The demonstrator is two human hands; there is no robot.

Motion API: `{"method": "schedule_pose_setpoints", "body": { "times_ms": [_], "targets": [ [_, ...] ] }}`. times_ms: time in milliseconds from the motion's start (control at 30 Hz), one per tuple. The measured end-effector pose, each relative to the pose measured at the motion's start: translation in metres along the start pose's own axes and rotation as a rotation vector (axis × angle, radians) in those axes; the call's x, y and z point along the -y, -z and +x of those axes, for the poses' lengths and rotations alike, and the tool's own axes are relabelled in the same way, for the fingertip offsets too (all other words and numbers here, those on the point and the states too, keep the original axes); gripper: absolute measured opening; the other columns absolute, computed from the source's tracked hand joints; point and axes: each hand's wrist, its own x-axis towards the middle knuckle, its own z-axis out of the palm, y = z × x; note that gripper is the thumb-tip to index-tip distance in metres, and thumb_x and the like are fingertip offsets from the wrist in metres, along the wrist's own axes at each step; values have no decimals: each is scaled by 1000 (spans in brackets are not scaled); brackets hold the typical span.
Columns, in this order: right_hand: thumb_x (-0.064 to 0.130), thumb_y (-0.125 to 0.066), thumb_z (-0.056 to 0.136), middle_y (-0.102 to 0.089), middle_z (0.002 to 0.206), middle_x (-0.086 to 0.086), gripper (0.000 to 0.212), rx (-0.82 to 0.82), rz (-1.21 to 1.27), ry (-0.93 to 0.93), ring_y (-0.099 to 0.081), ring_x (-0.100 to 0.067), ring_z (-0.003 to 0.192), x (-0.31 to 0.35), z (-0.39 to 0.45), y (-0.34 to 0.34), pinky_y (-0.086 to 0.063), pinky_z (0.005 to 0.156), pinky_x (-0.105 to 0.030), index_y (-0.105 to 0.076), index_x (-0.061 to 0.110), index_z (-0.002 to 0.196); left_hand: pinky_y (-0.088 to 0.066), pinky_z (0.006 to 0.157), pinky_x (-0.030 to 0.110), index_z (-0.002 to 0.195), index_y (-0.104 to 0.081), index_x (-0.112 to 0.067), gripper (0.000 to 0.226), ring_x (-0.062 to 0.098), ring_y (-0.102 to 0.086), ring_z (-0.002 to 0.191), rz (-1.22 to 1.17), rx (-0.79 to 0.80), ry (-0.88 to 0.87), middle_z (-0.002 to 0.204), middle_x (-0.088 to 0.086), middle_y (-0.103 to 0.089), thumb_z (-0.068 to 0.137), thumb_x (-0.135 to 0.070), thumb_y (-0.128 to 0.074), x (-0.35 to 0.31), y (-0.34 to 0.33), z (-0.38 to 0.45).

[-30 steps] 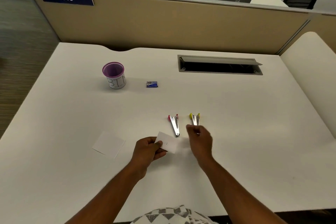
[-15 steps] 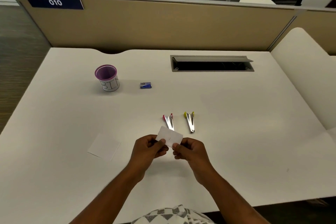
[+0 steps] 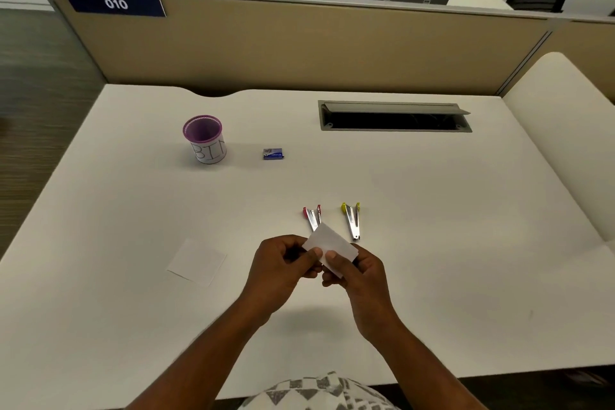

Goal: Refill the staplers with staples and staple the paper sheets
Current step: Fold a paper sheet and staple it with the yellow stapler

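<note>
Both hands hold a small white paper sheet (image 3: 330,242) above the desk's near middle; my left hand (image 3: 283,266) pinches its left edge and my right hand (image 3: 356,271) its lower right. Just beyond it lie two small open metal staplers: a red-tipped stapler (image 3: 312,216), partly hidden by the sheet, and a yellow-tipped stapler (image 3: 352,219) to its right. A second white sheet (image 3: 197,262) lies flat to the left. A small blue staple box (image 3: 273,154) sits farther back.
A purple-rimmed cup labelled BIN (image 3: 205,140) stands at the back left of the white desk (image 3: 466,243). An open cable tray slot (image 3: 394,117) is set in the desk at the back right. A tan partition (image 3: 299,43) closes the far edge.
My right hand left the yellow stapler on the desk and came to the sheet held by my left hand. Both hands now hold it, raised slightly and tilted.
</note>
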Motion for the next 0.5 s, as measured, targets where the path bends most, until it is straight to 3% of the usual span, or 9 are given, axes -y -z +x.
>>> {"method": "schedule_pose_setpoints", "body": {
  "times_ms": [67, 133, 233, 367, 500],
  "targets": [
    [24, -69, 93, -74, 81, -7, 10, -24, 30, -9, -68, -23, 67, -2, 0, 1, -59, 65, -30, -79, 23, 94, -62, 71, 26, 109, -73, -6, 25, 18, -77, 77, 3, 6, -1, 85, 4, -79, 89, -21, -74, 2, 0, 0],
    [19, -65, 98, -74, 80, -5, 16, -64, 8, -4, -68, -22, 67, -3, 0, 1, -60, 64, -30, -79, 23, 91, -63, 72, 29, 108, -72, -6, 26, 19, -77, 76, -8, -3, 3, 84, 5, -78, 88, -22, -75, 5, 0, 1],
    [31, -71, 91, -76, 82, 0, 10, -145, -135, 80, -72, -19, 69, -2, 0, 1, -60, 63, -26, -78, 25, 88, -64, 70, 36, 100, -67, -10, 33, 22, -77, 72, -65, -92, 62, 85, 9, -75, 83, -35, -79, 7, -2, 0],
    [25, -79, 88, -72, 78, 10, 7, -301, -430, 373, -69, -12, 74, -3, -1, 5, -52, 65, -15, -73, 27, 87, -64, 76, 40, 101, -68, -6, 58, 33, -77, 82, -313, 1, 208, 86, 11, -77, 72, -55, -78, 3, -1, -2],
    [11, -82, 83, -67, 84, 10, 13, -342, -597, 689, -64, -14, 78, -2, -1, 8, -51, 68, -23, -76, 19, 91, -61, 88, 43, 114, -65, -8, 60, 33, -76, 94, -427, 73, 221, 103, 12, -78, 71, -47, -81, -4, -6, -5]
  ]
}}
